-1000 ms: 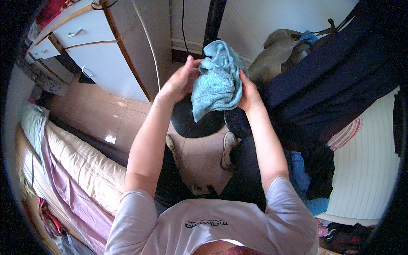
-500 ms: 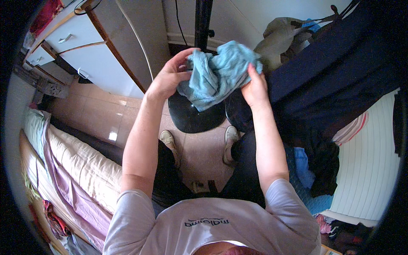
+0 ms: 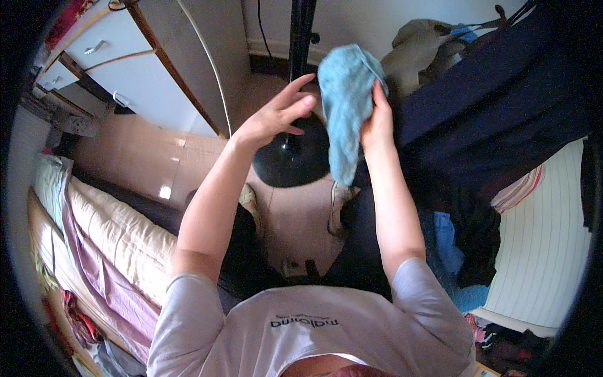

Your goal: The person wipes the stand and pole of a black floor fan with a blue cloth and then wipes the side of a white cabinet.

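Observation:
A light blue cloth [image 3: 347,100], soft and crumpled like a towelling rag, hangs from my right hand [image 3: 379,124]. The thumb lies along its right edge, while the other fingers are mostly hidden behind it. Its lower end narrows and droops over the floor near my right shoe. Just left of the cloth, my left hand [image 3: 281,116] is held up with its fingers apart and nothing in it. Behind that hand stands a black pole [image 3: 303,31] on a round, shiny black base [image 3: 292,166].
White drawers [image 3: 119,41] with metal handles stand at the far left, with a pale cable [image 3: 210,63] beside them. A bed with a cream quilt [image 3: 119,217] lies left. Dark navy fabric [image 3: 490,100], a khaki bag [image 3: 411,53] and a white ribbed panel [image 3: 540,232] are right.
My left hand has let go of the cloth and moved slightly down, its fingers spreading. The cloth, bunched between both hands before, now hangs lengthwise from the right hand alone.

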A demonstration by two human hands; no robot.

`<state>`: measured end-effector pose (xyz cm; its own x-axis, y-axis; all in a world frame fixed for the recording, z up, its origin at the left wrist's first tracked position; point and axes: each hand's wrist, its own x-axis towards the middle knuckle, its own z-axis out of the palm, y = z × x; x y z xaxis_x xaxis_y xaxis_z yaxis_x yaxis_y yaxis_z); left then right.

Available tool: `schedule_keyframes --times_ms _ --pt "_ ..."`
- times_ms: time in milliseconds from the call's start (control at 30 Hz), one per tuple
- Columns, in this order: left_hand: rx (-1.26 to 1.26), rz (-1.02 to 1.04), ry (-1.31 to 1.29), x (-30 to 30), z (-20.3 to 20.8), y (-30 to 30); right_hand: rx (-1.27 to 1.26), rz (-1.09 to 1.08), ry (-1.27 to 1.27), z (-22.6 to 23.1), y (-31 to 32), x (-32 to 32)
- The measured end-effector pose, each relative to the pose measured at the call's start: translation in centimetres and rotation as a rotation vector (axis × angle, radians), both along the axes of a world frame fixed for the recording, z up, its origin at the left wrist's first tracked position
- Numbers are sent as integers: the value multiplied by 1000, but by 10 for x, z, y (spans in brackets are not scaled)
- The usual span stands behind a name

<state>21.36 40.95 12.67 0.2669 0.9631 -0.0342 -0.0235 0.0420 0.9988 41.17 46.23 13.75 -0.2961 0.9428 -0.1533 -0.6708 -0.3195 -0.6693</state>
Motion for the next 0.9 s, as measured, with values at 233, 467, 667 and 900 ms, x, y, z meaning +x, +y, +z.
schedule_keyframes --times_ms 233,467,667,900 --pt "-120 236 -580 22 0 12 421 262 27 -4 6 -25" --pt "409 650 -474 -31 38 13 565 43 -346 -17 29 12" --pt "862 603 -104 10 101 49 559 53 -419 -22 34 27" --pt "956 847 487 27 87 95 520 -5 -395 -18 37 39"
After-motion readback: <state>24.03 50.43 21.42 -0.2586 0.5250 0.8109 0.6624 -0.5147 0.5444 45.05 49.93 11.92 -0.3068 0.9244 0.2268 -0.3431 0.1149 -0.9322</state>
